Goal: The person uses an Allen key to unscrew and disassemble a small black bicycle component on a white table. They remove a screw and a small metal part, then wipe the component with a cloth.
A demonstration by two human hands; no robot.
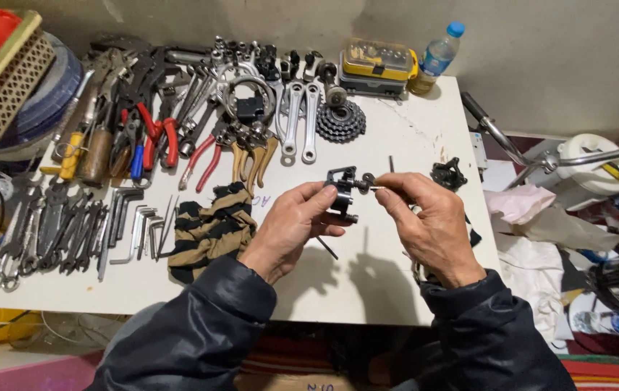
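Above the white table [396,130], the left hand [291,228] grips a small black bicycle derailleur [343,194], its fingers curled around the lower body of the part so that it hangs in the air between both hands, near the middle of the table. The right hand [429,217] meets it from the other side, thumb and forefinger pinched narrow on a small metal piece at the derailleur's upper end; what exactly that piece is cannot be told. Both arms wear dark jacket sleeves. Just left of the left hand lies a striped black-and-tan rag [209,230], and further left a row of hex keys [136,224] and wrenches [41,232]. Along the far edge sit red-handled pliers [157,141], two silver crank arms [300,119], a dark sprocket cluster [340,122], a yellow bit case [378,65] and a plastic bottle [436,54].
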